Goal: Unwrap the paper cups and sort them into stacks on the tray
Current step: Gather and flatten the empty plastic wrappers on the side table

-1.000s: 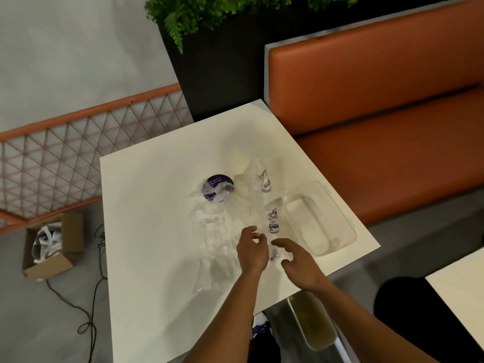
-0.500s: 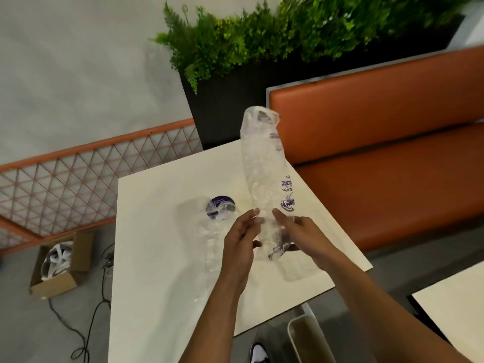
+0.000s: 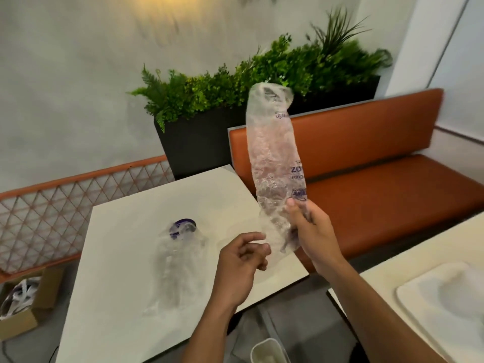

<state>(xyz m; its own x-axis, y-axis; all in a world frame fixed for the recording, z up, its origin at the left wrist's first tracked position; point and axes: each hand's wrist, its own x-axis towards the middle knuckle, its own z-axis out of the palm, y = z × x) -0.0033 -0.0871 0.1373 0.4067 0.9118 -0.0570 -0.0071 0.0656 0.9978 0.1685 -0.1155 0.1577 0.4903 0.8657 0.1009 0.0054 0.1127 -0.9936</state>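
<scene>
My right hand grips a long clear plastic sleeve of cups near its lower end and holds it upright above the white table. Purple print shows on the sleeve's right side. Just below and to the left is my left hand, fingers curled, with thumb and fingertips pinching the sleeve's bottom edge. A second wrapped sleeve with a purple end lies flat on the table left of my hands. On a second table at the lower right sits a white tray.
An orange bench runs behind the table, with a black planter of green plants at the back. A cardboard box sits on the floor at left. A small bin stands between the tables.
The sleeve was lifted off the table and held upright. My left hand has dropped to its bottom edge while the right keeps its grip. My view swung up and right.
</scene>
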